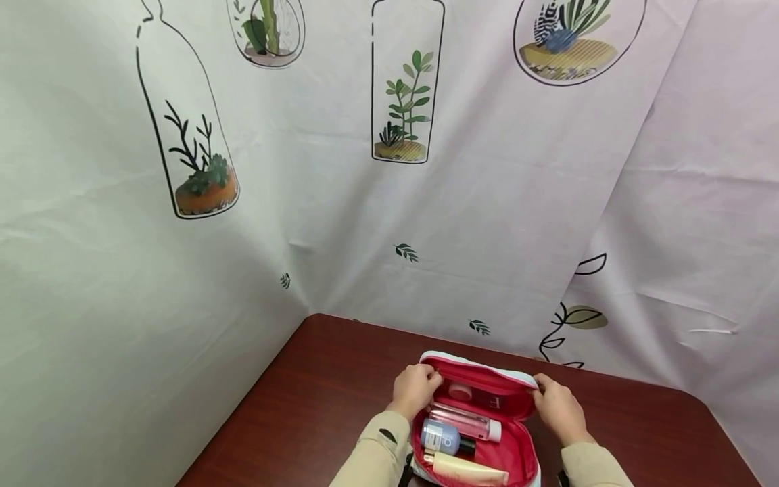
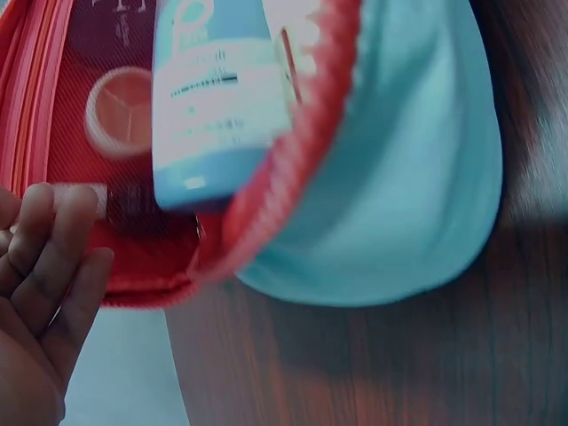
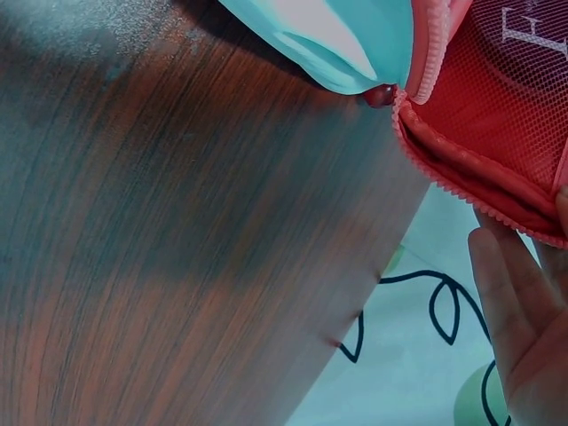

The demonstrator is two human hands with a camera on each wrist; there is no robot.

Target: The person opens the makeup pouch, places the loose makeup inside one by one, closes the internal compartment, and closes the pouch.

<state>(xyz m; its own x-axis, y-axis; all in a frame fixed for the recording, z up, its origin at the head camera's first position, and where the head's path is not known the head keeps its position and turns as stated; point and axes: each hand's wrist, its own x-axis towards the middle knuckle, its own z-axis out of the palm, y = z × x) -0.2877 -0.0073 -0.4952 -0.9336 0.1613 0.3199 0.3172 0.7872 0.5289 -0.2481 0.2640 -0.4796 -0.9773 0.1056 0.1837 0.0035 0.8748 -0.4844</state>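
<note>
A cosmetic bag [image 1: 518,448] with a red lining and pale blue outside lies unzipped on the table, its lid [image 1: 514,404] tilted up. My left hand [image 1: 415,390] grips the lid's left corner, and my right hand [image 1: 561,409] pinches the right corner. Inside lie a pink bottle [image 1: 464,422] with a white cap, a blue bottle [image 1: 441,437] with a black cap and a pale yellow tube [image 1: 468,469]. Behind the lid's mesh sit a round pinkish container [image 2: 122,113] and a dark item [image 3: 524,44] with white lettering. The fingertips at the lid are partly hidden.
The dark brown wooden table [image 1: 316,399] has rounded far corners. Close behind it hangs a white curtain [image 1: 341,223] printed with plants in jars, which also runs along the left side.
</note>
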